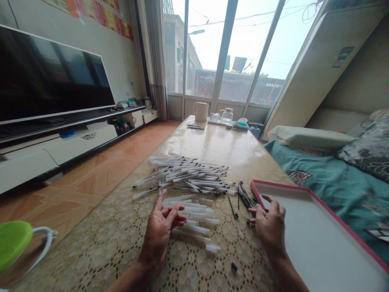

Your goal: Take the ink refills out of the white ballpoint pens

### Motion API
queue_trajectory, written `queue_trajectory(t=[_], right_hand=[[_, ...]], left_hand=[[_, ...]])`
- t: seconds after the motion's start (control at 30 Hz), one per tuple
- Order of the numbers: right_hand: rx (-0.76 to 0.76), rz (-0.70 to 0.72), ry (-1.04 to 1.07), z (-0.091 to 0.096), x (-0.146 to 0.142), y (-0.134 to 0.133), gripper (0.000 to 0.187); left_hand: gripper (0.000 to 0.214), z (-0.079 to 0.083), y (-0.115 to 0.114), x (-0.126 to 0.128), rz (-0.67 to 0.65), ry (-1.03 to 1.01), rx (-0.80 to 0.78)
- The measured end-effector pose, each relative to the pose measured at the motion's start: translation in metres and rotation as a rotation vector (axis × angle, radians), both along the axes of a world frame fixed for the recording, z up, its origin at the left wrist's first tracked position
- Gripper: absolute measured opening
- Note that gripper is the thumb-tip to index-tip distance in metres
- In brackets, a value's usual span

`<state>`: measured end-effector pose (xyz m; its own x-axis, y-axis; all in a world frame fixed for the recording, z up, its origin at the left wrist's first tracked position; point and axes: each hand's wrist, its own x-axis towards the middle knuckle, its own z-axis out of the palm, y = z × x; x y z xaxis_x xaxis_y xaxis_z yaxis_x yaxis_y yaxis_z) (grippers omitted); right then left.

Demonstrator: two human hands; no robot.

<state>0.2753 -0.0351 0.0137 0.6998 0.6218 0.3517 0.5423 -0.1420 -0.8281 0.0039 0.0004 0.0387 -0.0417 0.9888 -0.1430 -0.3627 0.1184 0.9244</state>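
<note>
My left hand (162,227) hovers over a small heap of clear empty pen barrels (194,215), fingers curled towards them, the index finger stretched forward; nothing shows in its grasp. My right hand (269,223) rests with spread fingers beside several thin black refills (243,196) at the near corner of a red-rimmed white tray (319,239). Farther out lies a larger pile of assembled pens (185,172). A small black cap (234,266) lies alone near me.
The long table (212,142) has a lace-patterned cover. At its far end stand a white jug (201,111) and a glass teapot (227,115). A sofa with a teal cover (334,182) is on the right, a TV (51,77) on the left, a green-lidded cup (13,243) at the near left.
</note>
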Motion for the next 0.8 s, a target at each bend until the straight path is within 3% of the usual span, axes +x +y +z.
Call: queue_trajectory(t=[0.07,0.2,0.37,0.43,0.57,0.8], right_hand=[[0.022,0.019,-0.045,0.001,0.001,-0.001,0.041],[0.048,0.043,-0.135,0.007,-0.010,-0.003,0.035],[-0.097,0.464,-0.065,0.017,-0.051,-0.004,0.016],[-0.164,0.551,-0.138,0.020,-0.065,0.001,0.011],[-0.249,0.593,-0.377,0.023,-0.074,0.024,0.012],[-0.255,0.575,-0.552,0.023,-0.087,0.069,0.020]], left_hand=[[0.080,0.001,0.000,0.000,0.022,0.006,0.019],[0.060,-0.001,-0.001,0.000,-0.008,0.001,0.030],[0.044,-0.002,-0.005,0.004,-0.090,-0.007,-0.001],[0.043,-0.002,-0.006,0.006,-0.102,-0.003,-0.015],[0.041,0.000,-0.006,0.007,-0.103,0.001,-0.019],[0.037,-0.003,-0.006,0.007,-0.130,0.011,-0.007]])
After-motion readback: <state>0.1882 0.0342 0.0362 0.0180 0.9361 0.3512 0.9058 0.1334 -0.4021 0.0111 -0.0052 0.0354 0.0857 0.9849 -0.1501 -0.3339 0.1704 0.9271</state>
